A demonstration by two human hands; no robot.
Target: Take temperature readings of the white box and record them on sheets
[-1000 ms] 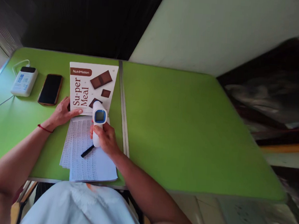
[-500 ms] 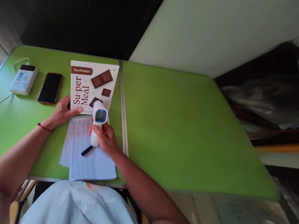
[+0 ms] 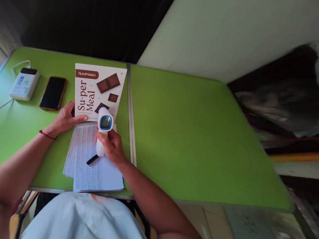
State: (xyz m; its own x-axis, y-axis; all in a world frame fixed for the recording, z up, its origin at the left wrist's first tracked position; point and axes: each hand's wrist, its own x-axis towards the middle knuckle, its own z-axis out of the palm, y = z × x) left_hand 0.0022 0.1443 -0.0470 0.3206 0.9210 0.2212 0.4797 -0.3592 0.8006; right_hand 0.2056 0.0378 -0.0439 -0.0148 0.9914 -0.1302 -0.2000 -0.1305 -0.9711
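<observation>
My right hand is wrapped round the handle of a white infrared thermometer, whose blue-rimmed screen faces me. Its head overlaps the lower edge of a white and brown NutriMotion box printed with chocolate pieces. At that box's lower left corner, my left hand grips it, the thumb along the front and the other fingers partly hidden behind. Below the box lie sheets of handwritten paper. A black pen or cap rests on them, its upper end close to the thermometer's handle.
On the green table, a phone lies left of the box. Farther left is a white power bank with a cable plugged in. A metal seam crosses the tabletop. Cluttered shelves stand at the right.
The thermometer's screen now looks lit with a greenish tint, where it was grey before. Both hands keep their holds, and the whole view has shifted slightly.
</observation>
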